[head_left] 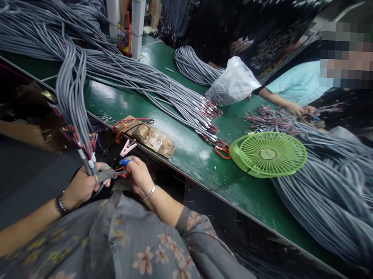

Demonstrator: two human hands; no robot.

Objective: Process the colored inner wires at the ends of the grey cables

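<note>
My left hand [88, 182] is closed around several grey cables [74, 92] that hang over the table's near edge; their stripped ends show red, blue and white wires. One cable end points right from this hand, its thin coloured wires [119, 172] fanned out. My right hand [137, 174] pinches at the tips of those wires, a blue cover [125, 162] on one of its fingers. Grey wrapping covers a finger or thumb of my left hand. Just above my right hand sits a pale pink clip [128, 148] at the table edge.
On the green table [185, 156] lies a long bundle of grey cables [152, 81]. A taped wooden block [152, 137], a green fan [268, 154] and a plastic bag [233, 81] stand nearby. At the right, a co-worker's hands [300, 109] handle wires beside another cable pile [337, 176].
</note>
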